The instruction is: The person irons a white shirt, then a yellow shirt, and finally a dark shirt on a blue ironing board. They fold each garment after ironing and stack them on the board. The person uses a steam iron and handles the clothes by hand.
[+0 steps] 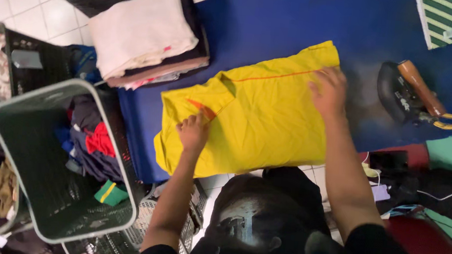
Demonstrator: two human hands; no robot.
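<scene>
A yellow garment with orange trim [260, 119] lies folded on a blue padded ironing surface [286, 22]. My left hand [193, 132] presses on its near left part, beside an orange patch, fingers curled on the cloth. My right hand [329, 90] lies flat on the garment's far right edge, fingers spread. Neither hand lifts the cloth.
A dark iron with a brown handle [409, 92] rests on the blue surface to the right, its yellow cord trailing off. A stack of folded clothes [146, 36] sits at the far left. A grey-green laundry basket [62, 161] with mixed clothes stands on the left.
</scene>
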